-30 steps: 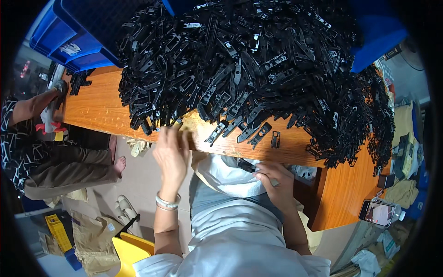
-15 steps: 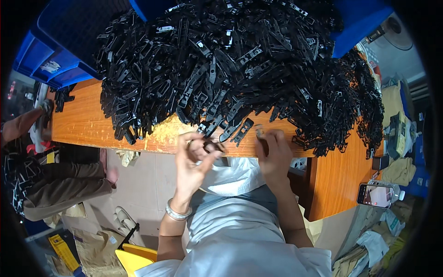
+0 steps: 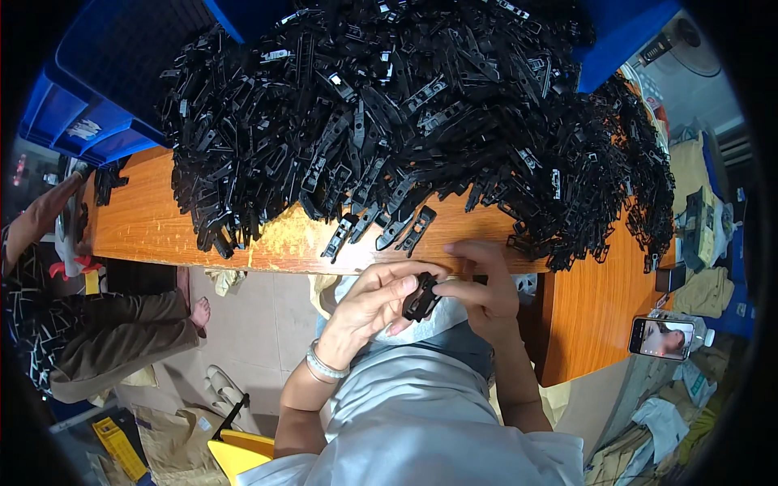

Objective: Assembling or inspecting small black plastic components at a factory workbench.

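My left hand (image 3: 374,301) is closed on a small black plastic clip-like part (image 3: 422,297), its thumb lying along one side. The part is tilted in front of my body, just off the near table edge. From the right, a fingertip of my right hand (image 3: 489,292) touches that part. The other visible right fingers are apart and stretched leftward over the table edge. Beyond my hands, several separate black parts (image 3: 416,231) lie on the wooden table (image 3: 279,239), at the near side of a large heap of similar black parts (image 3: 365,121).
Blue plastic crates (image 3: 113,97) stand at the back left, with a blue panel (image 3: 620,40) at the back right. A phone (image 3: 662,338) is propped at the right end of the table. A co-worker's arm (image 3: 44,206) and legs (image 3: 121,332) are at the left.
Both hands have come together and nearer my body. The black part now shows clearly in my left hand, and a right fingertip has reached it. One more loose part shows near the table edge.
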`<state>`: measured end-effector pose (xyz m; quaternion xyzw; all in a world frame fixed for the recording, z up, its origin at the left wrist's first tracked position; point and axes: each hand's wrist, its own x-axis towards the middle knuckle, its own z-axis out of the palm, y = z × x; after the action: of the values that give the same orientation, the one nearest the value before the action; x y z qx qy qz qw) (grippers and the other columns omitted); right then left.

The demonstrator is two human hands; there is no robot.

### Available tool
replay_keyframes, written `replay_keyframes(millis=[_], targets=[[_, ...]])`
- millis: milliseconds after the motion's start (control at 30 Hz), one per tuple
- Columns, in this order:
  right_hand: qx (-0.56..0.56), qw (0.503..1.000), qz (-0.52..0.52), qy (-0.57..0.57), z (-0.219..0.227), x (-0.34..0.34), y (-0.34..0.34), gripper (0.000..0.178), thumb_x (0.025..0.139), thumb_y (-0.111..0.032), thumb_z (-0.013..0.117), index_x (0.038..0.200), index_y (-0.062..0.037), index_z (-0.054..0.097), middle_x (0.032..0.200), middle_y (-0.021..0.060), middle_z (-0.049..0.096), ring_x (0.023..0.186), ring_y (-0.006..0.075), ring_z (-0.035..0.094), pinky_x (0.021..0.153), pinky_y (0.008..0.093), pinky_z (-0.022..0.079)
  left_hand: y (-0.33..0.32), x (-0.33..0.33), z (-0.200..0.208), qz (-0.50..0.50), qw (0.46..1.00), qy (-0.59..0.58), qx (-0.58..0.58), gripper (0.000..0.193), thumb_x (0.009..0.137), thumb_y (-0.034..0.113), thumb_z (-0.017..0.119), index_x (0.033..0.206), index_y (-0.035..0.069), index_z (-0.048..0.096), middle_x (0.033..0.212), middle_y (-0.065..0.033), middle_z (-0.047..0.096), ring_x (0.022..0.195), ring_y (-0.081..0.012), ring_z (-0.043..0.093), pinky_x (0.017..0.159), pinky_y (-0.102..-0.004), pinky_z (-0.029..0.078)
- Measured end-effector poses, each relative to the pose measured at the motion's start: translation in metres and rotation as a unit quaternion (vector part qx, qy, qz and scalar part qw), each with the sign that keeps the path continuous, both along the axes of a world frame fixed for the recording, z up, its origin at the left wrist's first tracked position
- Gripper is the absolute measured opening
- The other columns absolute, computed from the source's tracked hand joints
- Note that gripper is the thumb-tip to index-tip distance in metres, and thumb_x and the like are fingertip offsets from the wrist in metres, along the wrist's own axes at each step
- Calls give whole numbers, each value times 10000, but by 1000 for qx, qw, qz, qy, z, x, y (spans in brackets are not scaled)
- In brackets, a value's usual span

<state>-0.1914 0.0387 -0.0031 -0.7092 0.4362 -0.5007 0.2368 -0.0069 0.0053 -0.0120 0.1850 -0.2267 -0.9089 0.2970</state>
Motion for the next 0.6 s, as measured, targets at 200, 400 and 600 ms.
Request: replay_keyframes(millis=[200,400,600], targets=[[-36,990,10,133,5,-1,-3,190,689,-6,574,837,-91,658,1131,121,529,930,278,517,719,337,425,2,-5,5,17,999,-34,0,339,892,182,513,1108,-79,501,694,-137,595,398,-82,482,339,-171,344],[31,991,3,131,10,4,19,226,694,-58,641,916,-49,604,1093,137,540,913,287,528,730,344,432,3,-13,4,55,983,-138,-108,229,888,80,507,1084,-37,515,684,-56,584,416,-75,495,386,-157,319],[109,966,-220,-76,-2,-3,29,120,728,26,594,837,71,613,964,131,579,804,197,549,692,272,433,-13,-38,-1,134,461,-605,-635,114,790,34,540,865,-48,516,729,-135,489,636,-236,568,462,-345,447]])
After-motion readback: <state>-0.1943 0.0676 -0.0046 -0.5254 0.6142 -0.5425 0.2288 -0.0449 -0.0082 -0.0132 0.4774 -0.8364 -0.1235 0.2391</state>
